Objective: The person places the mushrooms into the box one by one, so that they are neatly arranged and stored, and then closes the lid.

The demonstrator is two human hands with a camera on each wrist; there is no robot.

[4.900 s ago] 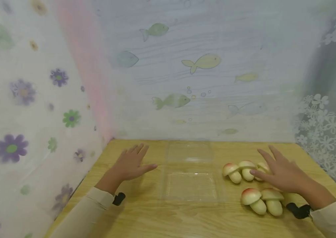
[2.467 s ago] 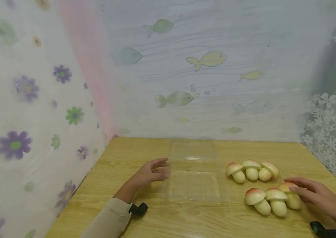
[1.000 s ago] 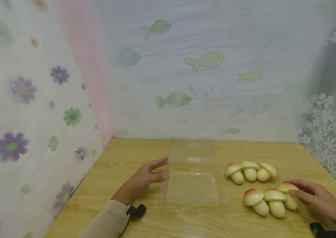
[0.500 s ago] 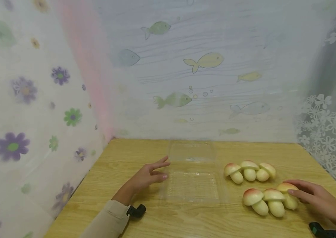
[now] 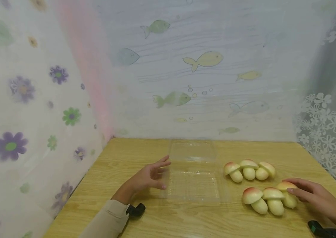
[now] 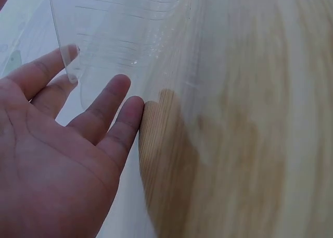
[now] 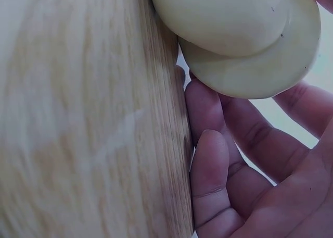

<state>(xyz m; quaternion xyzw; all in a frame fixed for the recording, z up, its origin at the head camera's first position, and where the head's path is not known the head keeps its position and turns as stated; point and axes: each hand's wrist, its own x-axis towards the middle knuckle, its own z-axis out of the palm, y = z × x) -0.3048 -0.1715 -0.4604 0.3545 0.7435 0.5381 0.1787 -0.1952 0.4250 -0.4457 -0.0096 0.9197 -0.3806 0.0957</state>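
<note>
Your right hand (image 5: 318, 195) holds the end toy mushroom (image 5: 289, 199) of the near row, fingertips curled around the cap's right side and thumb in front; the right wrist view shows the fingers bent close against its rim. That mushroom rests on the wood-grain table (image 5: 203, 221), its long axis running from the red-tinged cap, farther from you, to the pale stem pointing towards you. From your right hand it lies just to the left, and your left hand is well apart from it. Two more mushrooms (image 5: 273, 201) stand in line between it and the clear plastic clamshell (image 5: 193, 186), and a far row of three mushrooms (image 5: 248, 169) lies beyond them. The clamshell is well to the left of your right hand, its tray towards you and its lid (image 5: 192, 151) laid back on the far side. Your left hand (image 5: 145, 178) is the nearer one there, loosely spread at its left edge, holding nothing; whether its fingertips touch the plastic, you cannot tell
</note>
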